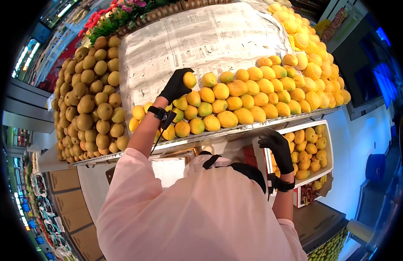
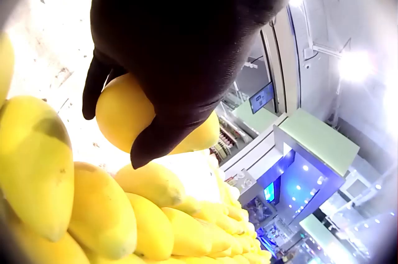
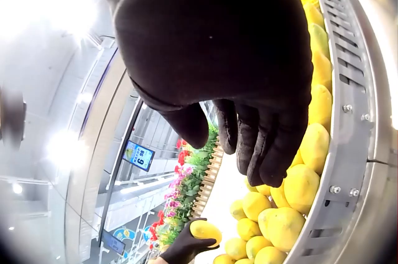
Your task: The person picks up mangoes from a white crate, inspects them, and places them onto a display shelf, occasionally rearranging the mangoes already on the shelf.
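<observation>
My black-gloved left hand (image 1: 177, 85) grips a yellow mango (image 1: 189, 80) above the left part of the mango rows (image 1: 227, 118). In the left wrist view, thumb and fingers close around this mango (image 2: 124, 113), and the palm hides its top. Newspaper sheets (image 1: 197, 39) cover the display behind the rows. My right hand (image 1: 277, 150), also gloved in black, hangs loosely curled with nothing in it. It is in front of the display, beside a white box (image 1: 329, 145) of mangoes. The right wrist view shows its relaxed fingers (image 3: 245, 139) overlapping the mango rows.
Brown round fruit (image 1: 86, 104) is piled on the left of the display, and yellow fruit in foam nets (image 1: 312, 71) on the right. A metal rail (image 1: 227, 134) runs along the front edge. Flowers (image 1: 110, 21) and a small wooden fence (image 1: 166, 11) line the back.
</observation>
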